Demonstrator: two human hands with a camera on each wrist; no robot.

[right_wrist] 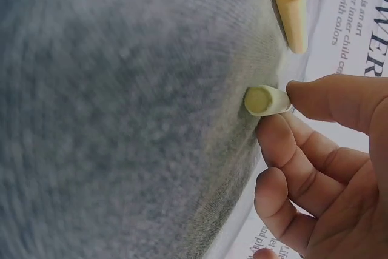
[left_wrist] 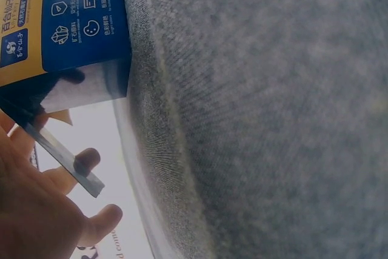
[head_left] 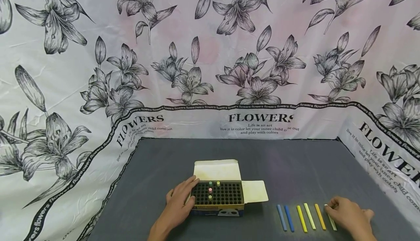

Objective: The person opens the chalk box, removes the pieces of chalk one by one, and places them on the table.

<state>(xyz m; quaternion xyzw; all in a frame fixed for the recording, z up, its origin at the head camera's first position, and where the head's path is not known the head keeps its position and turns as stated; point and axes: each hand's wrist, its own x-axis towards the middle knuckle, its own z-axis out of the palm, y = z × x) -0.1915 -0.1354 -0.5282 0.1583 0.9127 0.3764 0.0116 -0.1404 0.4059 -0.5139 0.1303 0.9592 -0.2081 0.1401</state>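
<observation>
An open chalk box (head_left: 218,212), blue and yellow with a black grid of holes, stands mid-table; several chalk sticks poke up at its left part. My left hand (head_left: 178,201) holds the box's left side, thumb near the front corner and fingers towards the back. In the left wrist view a side flap (left_wrist: 63,159) lies among those fingers. Over at the right, my right hand (head_left: 349,215) pinches a pale yellow-green chalk stick (right_wrist: 260,100) between thumb and fingers; it lies at or just above the tabletop, which I cannot tell.
Left of the held stick lie an orange chalk (head_left: 320,217), a pale yellow one (head_left: 309,216), a yellow one (head_left: 302,219) and two blue ones (head_left: 289,218) in a row. The box's lid (head_left: 217,170) and right flap (head_left: 255,191) are folded out. Flowered cloth (head_left: 262,124) borders the grey table (head_left: 164,157).
</observation>
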